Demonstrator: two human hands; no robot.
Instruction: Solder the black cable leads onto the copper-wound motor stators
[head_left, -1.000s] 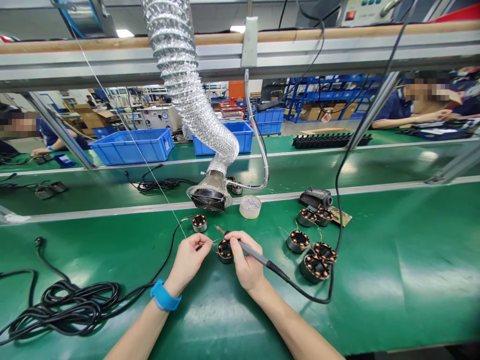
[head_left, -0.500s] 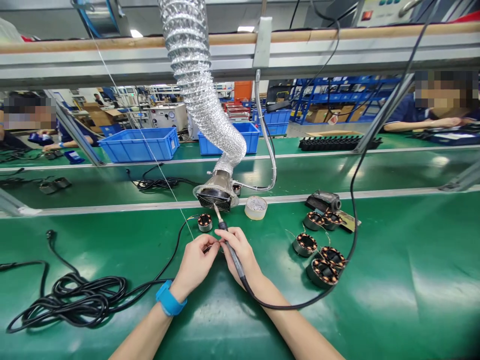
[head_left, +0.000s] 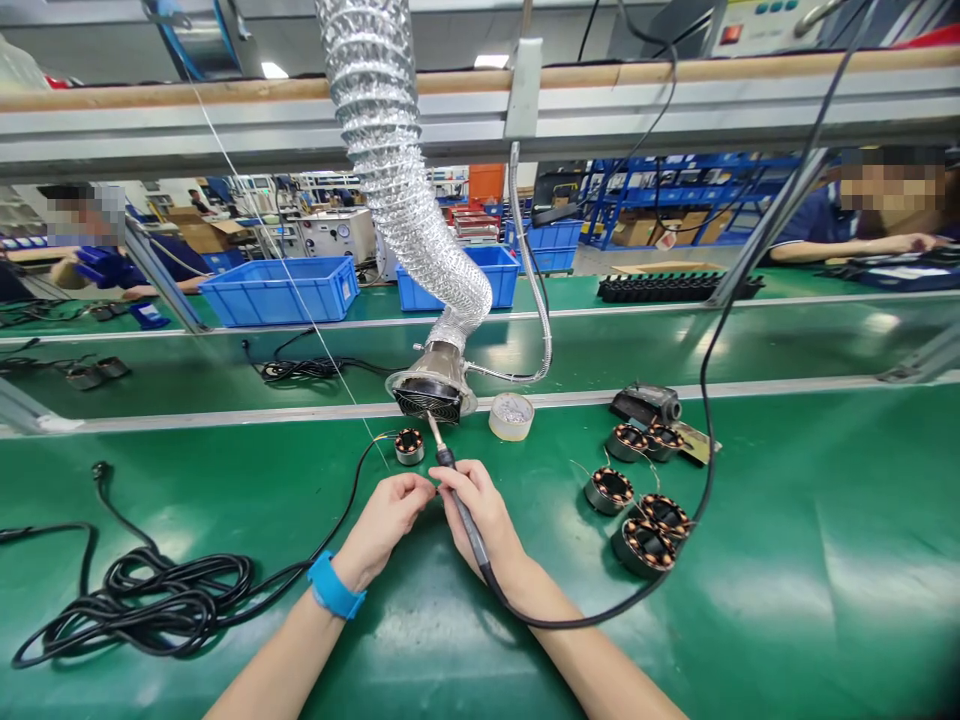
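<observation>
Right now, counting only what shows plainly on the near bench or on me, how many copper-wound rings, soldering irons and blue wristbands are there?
Copper-wound rings: 6
Soldering iron: 1
Blue wristband: 1
Total: 8

I could read no words, brands or numbers from where I sat. The control box (head_left: 757, 28) at the upper right carried small marks by its red switch, too tiny for me to make out. The dial (head_left: 343, 230) on the grey machine (head_left: 319, 238) at the back was too small to give me a figure, and I could not decipher the pale tag (head_left: 666, 241) by the cardboard boxes (head_left: 639, 229).
</observation>
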